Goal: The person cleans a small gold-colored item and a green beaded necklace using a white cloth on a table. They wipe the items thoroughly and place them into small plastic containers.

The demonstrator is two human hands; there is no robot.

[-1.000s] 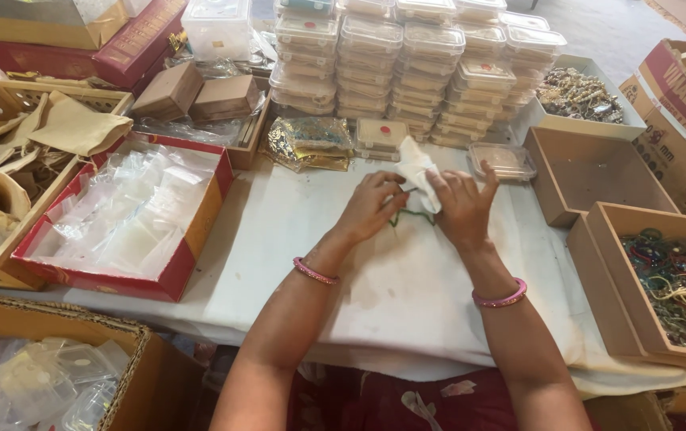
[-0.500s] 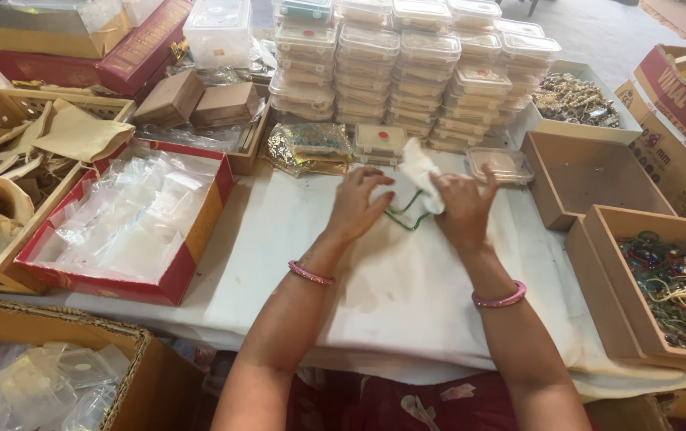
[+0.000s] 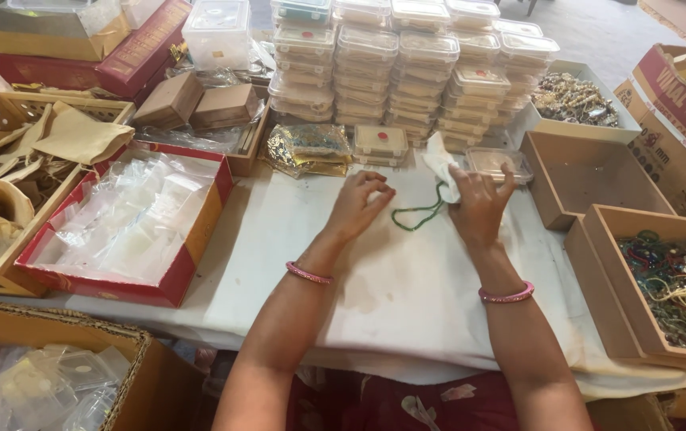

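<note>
Head view, the only one I have. My right hand (image 3: pixel 480 206) has its fingers curled around a crumpled white cloth (image 3: pixel 442 166), which sticks up above the fingertips. A green beaded string (image 3: pixel 416 217) hangs out from under that cloth and loops across the white table cover (image 3: pixel 407 295), toward my left hand (image 3: pixel 359 203). The left hand's thumb and forefinger are pinched close together, the other fingers loosely bent; I cannot tell if the pinch actually holds the end of the string or just sits beside it. The string lies between the two hands, near the far edge of the cover. Pink bangle (image 3: pixel 306 274) on the left wrist, another pink bangle (image 3: pixel 506 294) on the right.

Just beyond the hands: a small clear lidded box with a red dot (image 3: pixel 380 143), a flat clear box (image 3: pixel 497 162) by the right fingertips, and a gold patterned pouch (image 3: pixel 308 147). Behind those, stacks of clear plastic boxes (image 3: pixel 415 60). On my left, a red tray of clear plastic bags (image 3: pixel 124 219) and a woven basket of tan cloth pouches (image 3: pixel 24 136). On my right, an empty brown box (image 3: pixel 590 177), and nearer me a brown box full of mixed coloured bead strings (image 3: pixel 678 283). Further back right, a white tray of jewellery (image 3: pixel 574 97).
</note>
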